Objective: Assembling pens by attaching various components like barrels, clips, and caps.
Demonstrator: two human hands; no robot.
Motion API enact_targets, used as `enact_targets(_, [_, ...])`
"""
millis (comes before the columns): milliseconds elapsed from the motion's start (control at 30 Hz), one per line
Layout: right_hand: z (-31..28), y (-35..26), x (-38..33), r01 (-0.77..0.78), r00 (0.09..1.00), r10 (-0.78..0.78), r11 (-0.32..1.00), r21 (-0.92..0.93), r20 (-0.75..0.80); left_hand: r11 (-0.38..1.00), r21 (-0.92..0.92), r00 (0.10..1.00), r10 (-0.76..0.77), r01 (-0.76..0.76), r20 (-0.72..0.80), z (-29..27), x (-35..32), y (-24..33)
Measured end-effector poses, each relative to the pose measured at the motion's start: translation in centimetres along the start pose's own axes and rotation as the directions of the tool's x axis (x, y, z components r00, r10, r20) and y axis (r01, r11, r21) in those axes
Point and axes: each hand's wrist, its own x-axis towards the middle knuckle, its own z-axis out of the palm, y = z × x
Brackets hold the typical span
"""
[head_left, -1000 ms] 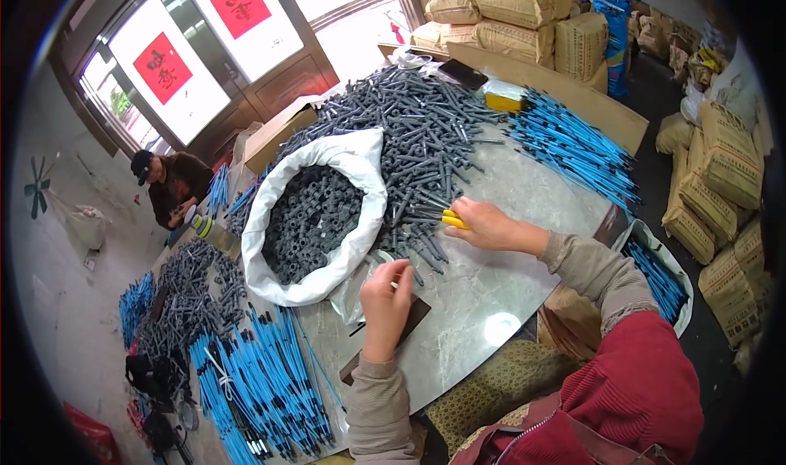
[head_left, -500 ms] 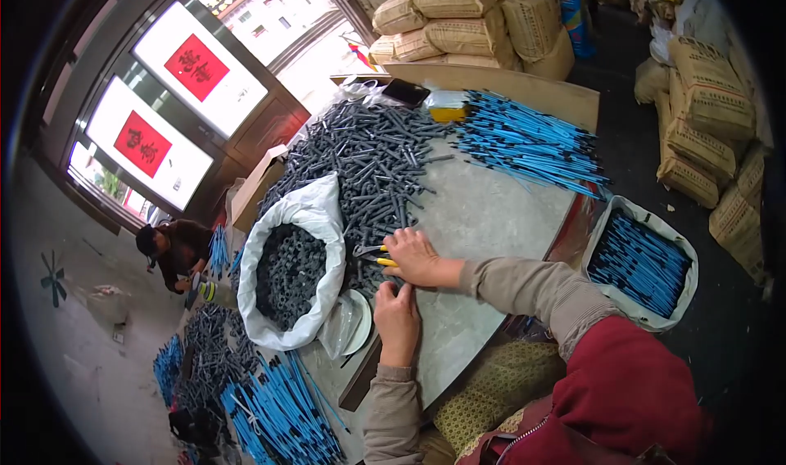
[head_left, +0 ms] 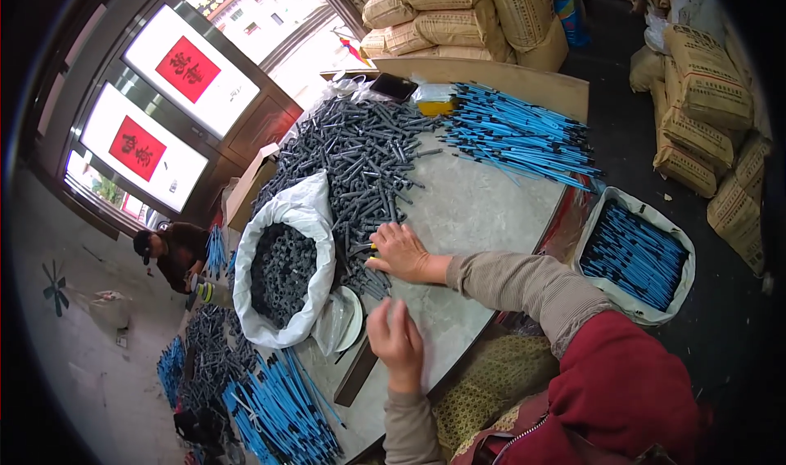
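Note:
My right hand (head_left: 402,254) is closed over a pair of pliers with yellow handles (head_left: 373,259), near the edge of a heap of dark grey ribbed tube pieces (head_left: 360,162). Only bits of yellow show past its fingers, and the jaws cannot be made out. Nearer to me, my left hand (head_left: 396,346) is lifted over the table's grey top (head_left: 467,211), fingers apart and nothing seen in them. To its left lies a white round lid (head_left: 350,322) beside a clear plastic bag (head_left: 331,322). A white sack (head_left: 246,309) full of short dark pieces stands beyond.
Blue rods with black ends (head_left: 520,137) lie piled at the table's far right. More fill a lined bin (head_left: 686,281) at the right. Another bundle (head_left: 282,412) lies lower left. Brown paper sacks (head_left: 450,19) are stacked behind. A person (head_left: 173,252) works at the left.
My left hand has lifted off the tabletop and drawn back from the right hand, its fingers opening. My right hand stays at the pliers, now covering more of them. The view has shifted slightly.

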Motion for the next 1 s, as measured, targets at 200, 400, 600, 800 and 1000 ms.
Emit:
enact_targets(200, [-0.8,0.1,1.2,0.028,0.996,-0.024,0.998,0.048,-0.082,0.951,-0.300,0.977,0.126,-0.070,0.174,-4.5,-11.7,7.6])
enact_targets(400, [-1.4,0.9,1.3,0.100,0.985,-0.092,0.994,0.049,-0.148,0.936,-0.101,0.886,-0.279,0.337,0.369,-7.4,-20.4,7.8])
enact_targets(600, [-1.3,2.1,1.6,0.092,0.982,-0.078,0.993,0.073,-0.173,0.978,-0.207,0.993,0.028,-0.003,0.116,-17.9,-5.9,10.4])
enact_targets(800, [-1.3,3.9,1.7,0.050,0.978,-0.041,0.998,0.038,-0.207,0.906,-0.228,0.878,0.242,-0.357,-0.414,-17.5,-3.3,9.8])
enact_targets(1000, [-1.3,3.4,2.3,0.044,0.979,-0.036,0.998,0.038,-0.201,0.915,-0.179,0.855,0.248,-0.361,-0.456,-17.7,-3.3,10.2])
